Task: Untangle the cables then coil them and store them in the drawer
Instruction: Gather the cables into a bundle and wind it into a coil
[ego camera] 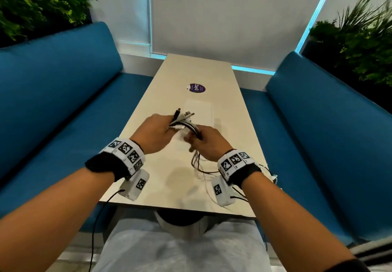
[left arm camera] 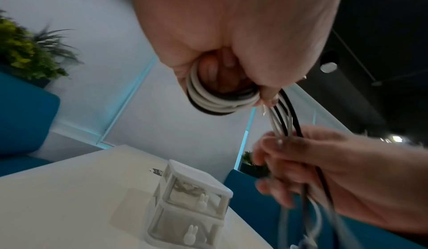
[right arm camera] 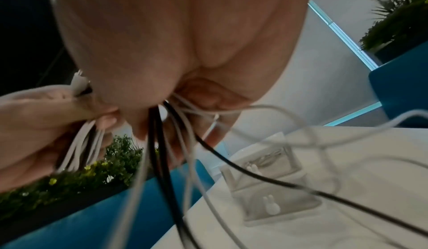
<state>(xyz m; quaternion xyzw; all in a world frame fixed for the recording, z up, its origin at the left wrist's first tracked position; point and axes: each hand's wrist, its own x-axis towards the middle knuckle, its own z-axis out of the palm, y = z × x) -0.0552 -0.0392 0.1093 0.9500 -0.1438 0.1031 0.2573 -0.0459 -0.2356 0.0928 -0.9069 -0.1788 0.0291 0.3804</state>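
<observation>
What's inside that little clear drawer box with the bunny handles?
In the drawer box, the upper drawer holds something dark and tangled, perhaps a cable; the blur and cloudy plastic hide which. The lower drawer shows nothing clearly.

Soft, dim indoor light; cyan glow edges the white window blinds (ego camera: 212, 17). Wide-angle bending at borders. Both wrist views blur heavily.

Long beige rectangular table (ego camera: 222, 165) runs up the middle of the frame, with a round purple sticker (ego camera: 196, 88) near its far end. Blue padded bench seats (ego camera: 53, 85) flank it left and right, and leafy green plants (ego camera: 31, 2) fill both upper corners above the white wall (ego camera: 222, 13).
</observation>
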